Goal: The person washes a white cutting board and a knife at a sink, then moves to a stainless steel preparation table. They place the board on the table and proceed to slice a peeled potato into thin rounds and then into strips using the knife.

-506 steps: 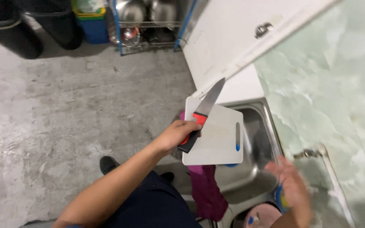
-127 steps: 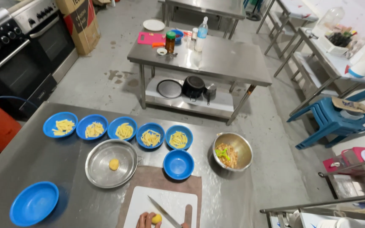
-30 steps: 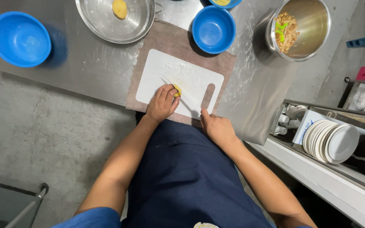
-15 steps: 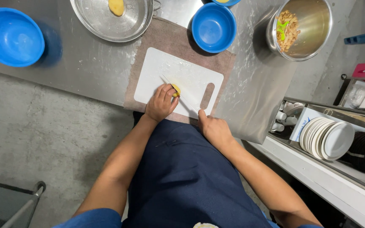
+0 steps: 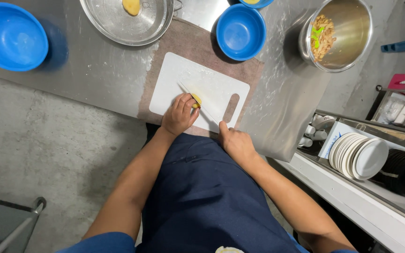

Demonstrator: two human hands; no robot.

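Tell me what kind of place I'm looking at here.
Most likely a commercial or catering kitchen. A stainless steel worktable carries a white cutting board, several blue bowls and a large steel mixing bowl of cut food, and a rack of stacked white plates stands beside it on a bare concrete floor.

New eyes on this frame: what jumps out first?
The left hand pins a small yellow piece on the white cutting board while the right hand holds a knife across it. Blue bowls and a steel bowl of scraps ring the board.
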